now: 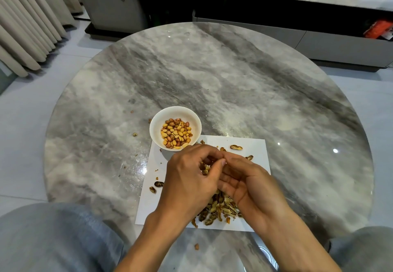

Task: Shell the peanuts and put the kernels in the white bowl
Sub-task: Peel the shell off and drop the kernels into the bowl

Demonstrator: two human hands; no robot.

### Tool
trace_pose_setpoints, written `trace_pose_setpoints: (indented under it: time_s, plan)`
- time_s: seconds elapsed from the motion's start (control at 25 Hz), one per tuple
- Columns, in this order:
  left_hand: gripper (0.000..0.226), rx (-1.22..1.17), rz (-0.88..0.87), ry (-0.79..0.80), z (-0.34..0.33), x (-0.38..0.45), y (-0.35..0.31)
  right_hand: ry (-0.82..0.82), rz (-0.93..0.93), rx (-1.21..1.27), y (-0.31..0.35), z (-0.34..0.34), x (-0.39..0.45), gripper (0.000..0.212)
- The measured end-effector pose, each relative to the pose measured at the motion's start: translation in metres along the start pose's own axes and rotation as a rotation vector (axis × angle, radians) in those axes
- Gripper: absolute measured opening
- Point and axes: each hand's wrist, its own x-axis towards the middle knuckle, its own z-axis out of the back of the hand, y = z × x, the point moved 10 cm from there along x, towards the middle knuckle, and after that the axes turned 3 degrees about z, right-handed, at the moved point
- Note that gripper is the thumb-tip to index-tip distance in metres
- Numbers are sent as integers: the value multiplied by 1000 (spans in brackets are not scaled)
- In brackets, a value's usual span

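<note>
Peanuts are what both my hands are busy with, over a white sheet of paper (pixel 251 144) that lies on my round marble table (pixel 234 76). My left hand (pixel 189 176) and my right hand (pixel 244 178) meet fingertip to fingertip above the middle of the paper, fingers curled inward, pinching between them a bit of peanut (pixel 205 166) of which only scraps of brown shell show. Whether a kernel is already loose in there I cannot tell.

At the paper's far left corner, half on it, stands the white bowl (pixel 155 129), and a layer of kernels (pixel 176 133), yellow and reddish, covers its bottom. My left knuckles hang just beside its near rim without touching it.

On the near part of the paper, partly under my right wrist, lies a heap of empty shells (pixel 214 212). Near the paper's far edge rests one whole peanut (pixel 236 147), with another dark one (pixel 249 157) just beside my right fingers. Two shell pieces (pixel 156 186) lie at the paper's left edge. A single kernel (pixel 196 246) sits on the table, nearer to me than the paper, between my forearms. Small crumbs dot the marble left of the bowl.
</note>
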Motion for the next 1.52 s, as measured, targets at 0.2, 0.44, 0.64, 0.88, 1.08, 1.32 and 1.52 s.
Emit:
trace_pose_setpoints:
  time_s: [0.2,0.44,0.64,0.88,1.08,1.32,1.52]
  plan:
    - [13,-56,23,69,-3,3,5,39,-80,93,-6,-4,-1,20]
    - [20,-90,53,145,-5,6,10,12,-18,6,-4,4,5,19]
    - [10,-198,157,179,-3,9,19,23,25,-165,18,11,7,21]
    - [12,-255,164,192,-6,5,16,40,26,-154,18,8,6,20]
    - [10,-164,102,124,0,4,10,12,44,-105,11,9,8,20]
    - [15,-365,342,127,-2,6,36,-65,178,-183,19,12,5,12]
    - [17,-229,225,171,-6,3,22,-51,226,-333,20,8,4,13]
